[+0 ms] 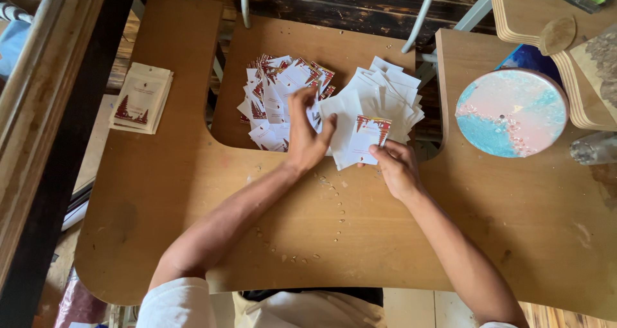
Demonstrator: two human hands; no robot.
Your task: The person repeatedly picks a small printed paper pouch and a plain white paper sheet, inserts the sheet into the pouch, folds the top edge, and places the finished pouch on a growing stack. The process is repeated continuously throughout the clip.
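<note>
Two spreads of small white cards lie on a wooden board: one with red printed sides up (pixel 276 100) on the left, one mostly blank white (pixel 379 103) on the right. My left hand (pixel 307 135) rests on the overlap between them, its fingers on a card at the edge of the printed pile. My right hand (pixel 395 167) pinches the lower corner of a single white card with a red pattern (pixel 369 135), lying at the near edge of the white pile.
A neat stack of the same cards (pixel 141 97) sits at the far left of the wooden table (pixel 160 193). A round pink-and-blue disc (pixel 511 113) lies to the right, with a clear bottle (pixel 594 148) beside it. Small crumbs dot the table near me.
</note>
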